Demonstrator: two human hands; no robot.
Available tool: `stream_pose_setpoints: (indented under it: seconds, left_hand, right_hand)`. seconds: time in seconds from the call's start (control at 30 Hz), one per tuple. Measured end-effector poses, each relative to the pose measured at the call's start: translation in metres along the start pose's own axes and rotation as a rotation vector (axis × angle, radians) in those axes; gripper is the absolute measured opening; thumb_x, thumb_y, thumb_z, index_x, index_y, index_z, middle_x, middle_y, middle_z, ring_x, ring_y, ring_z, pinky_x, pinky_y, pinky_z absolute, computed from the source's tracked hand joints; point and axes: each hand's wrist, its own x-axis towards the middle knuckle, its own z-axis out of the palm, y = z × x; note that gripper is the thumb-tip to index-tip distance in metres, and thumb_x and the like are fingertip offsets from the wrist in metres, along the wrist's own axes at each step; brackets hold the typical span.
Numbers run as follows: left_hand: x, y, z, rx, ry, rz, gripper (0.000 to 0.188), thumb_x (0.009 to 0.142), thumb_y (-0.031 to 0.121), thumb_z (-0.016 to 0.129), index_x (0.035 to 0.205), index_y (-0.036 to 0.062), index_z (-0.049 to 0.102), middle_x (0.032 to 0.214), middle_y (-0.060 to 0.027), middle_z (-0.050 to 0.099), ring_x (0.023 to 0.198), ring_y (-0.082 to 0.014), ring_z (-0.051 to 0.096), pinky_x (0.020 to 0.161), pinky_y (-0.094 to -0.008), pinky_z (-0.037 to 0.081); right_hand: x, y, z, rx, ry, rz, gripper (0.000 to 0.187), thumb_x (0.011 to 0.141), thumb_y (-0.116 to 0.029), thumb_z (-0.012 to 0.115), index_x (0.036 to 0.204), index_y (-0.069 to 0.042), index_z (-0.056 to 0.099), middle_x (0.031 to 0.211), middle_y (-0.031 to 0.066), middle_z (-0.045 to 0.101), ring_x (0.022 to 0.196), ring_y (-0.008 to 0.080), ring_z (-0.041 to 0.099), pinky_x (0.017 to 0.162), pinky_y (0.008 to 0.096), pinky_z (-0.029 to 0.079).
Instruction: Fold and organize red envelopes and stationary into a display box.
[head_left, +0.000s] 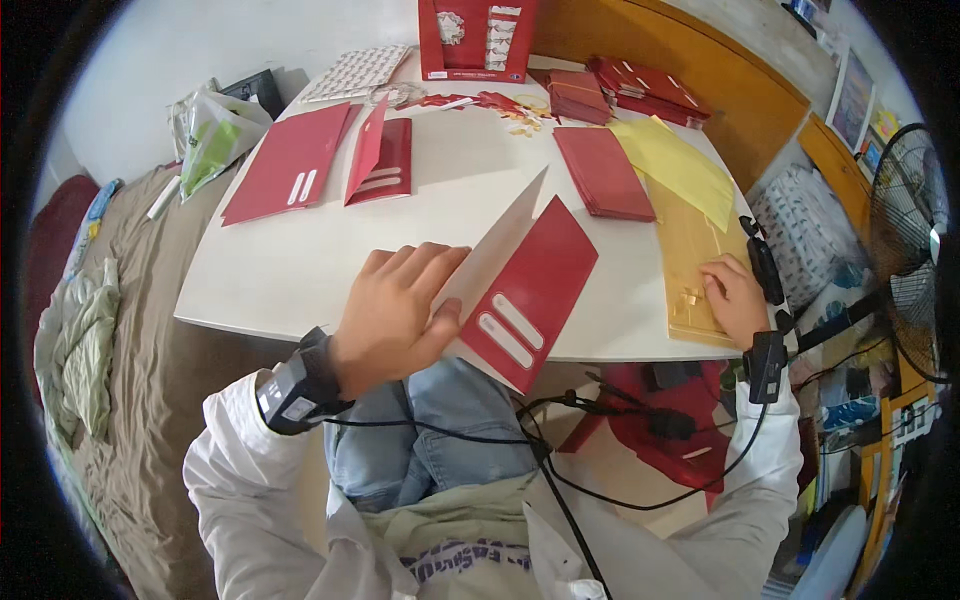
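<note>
My left hand is closed on the left flap of a folded red card folder, thumb on the pale inner side. The folder stands partly open and tilted over the table's front edge, two white-rimmed slots on its red panel. My right hand rests at the near end of a long yellow board. Its fingers are curled by small shiny yellowish pieces; whether anything is pinched between them is hidden.
On the white table lie flat red folders, a half-open red folder, a red stack and a yellow sheet. A red box stands behind. Black cables hang across my lap. A fan is at right.
</note>
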Motion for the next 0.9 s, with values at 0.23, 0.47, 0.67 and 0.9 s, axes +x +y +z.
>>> stream_pose_setpoints:
  seconds: [0.23,0.47,0.67,0.9]
  left_hand:
    - [-0.004,0.004,0.007,-0.503,-0.045,-0.143,0.051,0.081,0.027,0.055,0.123,0.0013,0.044,0.104,-0.0169,0.058,0.095,-0.0337,0.056,0.081,-0.0416,0.04]
    - [-0.006,0.017,0.017,-0.262,-0.136,-0.205,0.064,0.077,0.018,0.059,0.136,0.0095,0.034,0.12,-0.0153,0.05,0.107,-0.0326,0.05,0.086,-0.0409,0.039]
    - [-0.004,0.017,0.026,-0.299,-0.075,-0.076,0.063,0.078,0.01,0.056,0.137,0.0105,0.034,0.124,-0.0144,0.047,0.111,-0.0312,0.047,0.09,-0.0403,0.037]
    - [-0.001,0.009,0.034,-0.626,-0.072,-0.358,0.041,0.085,0.005,0.051,0.125,0.0067,0.047,0.094,-0.0147,0.058,0.085,-0.0316,0.059,0.076,-0.0369,0.047]
  right_hand:
    - [-0.002,0.004,-0.004,0.092,-0.081,0.027,0.017,0.08,-0.006,0.053,0.094,0.001,0.059,0.091,0.0129,0.056,0.079,0.0291,0.058,0.07,0.032,0.046]
    - [-0.002,0.011,-0.008,0.084,-0.054,-0.148,0.018,0.079,-0.004,0.054,0.094,0.002,0.059,0.094,0.0134,0.056,0.08,0.0276,0.058,0.07,0.0308,0.046]
    - [0.008,0.047,-0.016,0.045,-0.008,0.025,0.018,0.079,-0.004,0.054,0.095,0.002,0.06,0.093,0.0134,0.057,0.081,0.0267,0.059,0.069,0.031,0.047]
    - [0.009,0.052,-0.016,-0.023,-0.073,-0.007,0.017,0.081,-0.007,0.055,0.094,0.001,0.06,0.091,0.0132,0.058,0.081,0.0272,0.059,0.071,0.0315,0.046]
